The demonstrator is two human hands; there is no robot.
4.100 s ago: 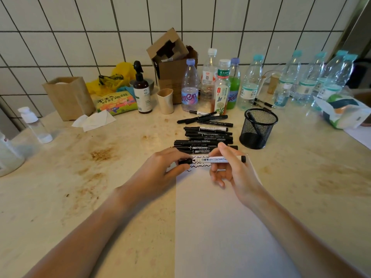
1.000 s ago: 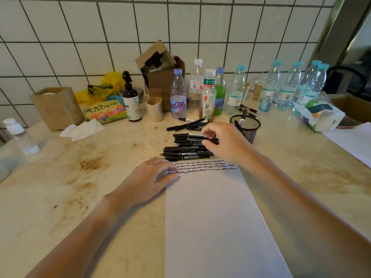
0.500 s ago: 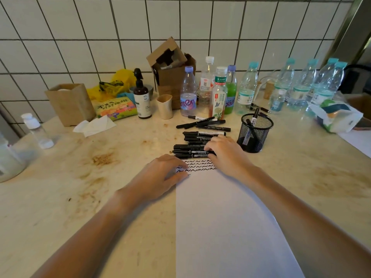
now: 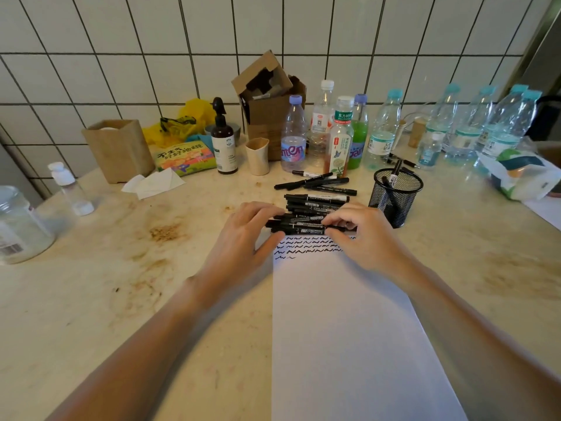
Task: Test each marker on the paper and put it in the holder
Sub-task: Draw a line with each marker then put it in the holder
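Both hands meet on one slim black plastic marker (image 4: 306,230) at the near edge of the pile, beside the white paper sheet (image 4: 349,329). The left hand (image 4: 243,238) and the right hand (image 4: 361,235) have their fingers pinched on its ends. Light and rigid, it looks best gripped mid-barrel.

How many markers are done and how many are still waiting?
A few markers already stand in the black mesh holder, and rows of black squiggles fill the top of the paper. The left hand and right hand are both on a black marker at the pile's near edge. More than a dozen markers remain on the counter.
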